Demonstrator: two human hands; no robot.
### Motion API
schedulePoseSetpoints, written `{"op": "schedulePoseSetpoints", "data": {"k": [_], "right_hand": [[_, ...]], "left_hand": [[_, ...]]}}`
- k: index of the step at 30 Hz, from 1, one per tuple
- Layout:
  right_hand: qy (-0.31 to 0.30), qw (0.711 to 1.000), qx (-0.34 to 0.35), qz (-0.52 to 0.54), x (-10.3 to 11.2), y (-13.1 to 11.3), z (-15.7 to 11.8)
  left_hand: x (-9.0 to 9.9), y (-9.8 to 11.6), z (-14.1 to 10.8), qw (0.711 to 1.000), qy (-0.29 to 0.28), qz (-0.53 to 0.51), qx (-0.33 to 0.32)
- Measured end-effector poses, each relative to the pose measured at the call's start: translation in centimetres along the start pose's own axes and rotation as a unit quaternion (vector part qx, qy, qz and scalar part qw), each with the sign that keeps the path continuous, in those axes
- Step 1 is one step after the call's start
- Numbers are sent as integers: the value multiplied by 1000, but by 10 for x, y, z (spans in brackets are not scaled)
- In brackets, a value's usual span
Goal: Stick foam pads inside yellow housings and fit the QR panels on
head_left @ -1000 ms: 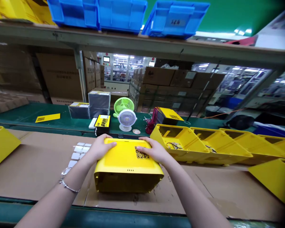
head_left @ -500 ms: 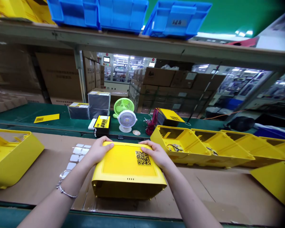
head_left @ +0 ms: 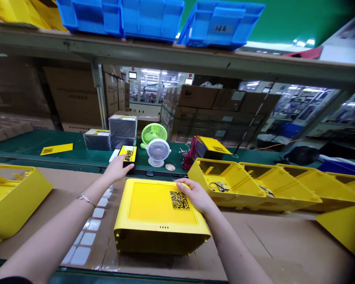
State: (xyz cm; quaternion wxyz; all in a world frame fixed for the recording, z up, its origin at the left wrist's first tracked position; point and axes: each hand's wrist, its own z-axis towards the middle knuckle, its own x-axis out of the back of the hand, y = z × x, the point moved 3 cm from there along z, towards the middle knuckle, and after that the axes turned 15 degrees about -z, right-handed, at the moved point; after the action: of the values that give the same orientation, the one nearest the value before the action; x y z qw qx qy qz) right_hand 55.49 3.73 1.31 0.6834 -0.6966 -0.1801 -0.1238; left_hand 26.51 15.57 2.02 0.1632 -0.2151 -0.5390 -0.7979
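Observation:
A yellow plastic housing point(head_left: 154, 205) with a black QR code on top stands on the cardboard in front of me, its dark open side facing me. My right hand point(head_left: 195, 195) grips its right rear edge, thumb on top near the code. My left hand point(head_left: 118, 171) is off the housing, reaching over the near edge of a black box with a yellow label point(head_left: 129, 152); its fingers are apart, the tips at the label. Whether it grips the box is unclear. White square pads point(head_left: 88, 239) lie in rows beneath my left forearm.
Yellow open housings point(head_left: 230, 179) line the right side; another point(head_left: 20, 201) stands at left. Behind are a white fan point(head_left: 158, 150), a green fan point(head_left: 154, 133), wrapped boxes point(head_left: 122, 130) and a yellow-topped stack with red wires point(head_left: 211, 148). Blue bins point(head_left: 152, 19) sit on the shelf above.
My left hand has let go of the housing's left rear edge and moved forward and left to the black box. My right hand has stayed on the housing, which has barely moved.

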Motion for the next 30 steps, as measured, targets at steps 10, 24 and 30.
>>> {"op": "schedulePoseSetpoints", "data": {"k": [10,24,30], "right_hand": [[-26,999,-31,33,-2,-7,-5],[131,978,10,-160,6,-17,-13],[247,930,166,-217,-3,-75,-67]], "left_hand": [[3,-36,-22,997,53,34,-46],[50,93,-71,911,147,-384,-40],[20,135,-138,881,-84,-460,77]]}}
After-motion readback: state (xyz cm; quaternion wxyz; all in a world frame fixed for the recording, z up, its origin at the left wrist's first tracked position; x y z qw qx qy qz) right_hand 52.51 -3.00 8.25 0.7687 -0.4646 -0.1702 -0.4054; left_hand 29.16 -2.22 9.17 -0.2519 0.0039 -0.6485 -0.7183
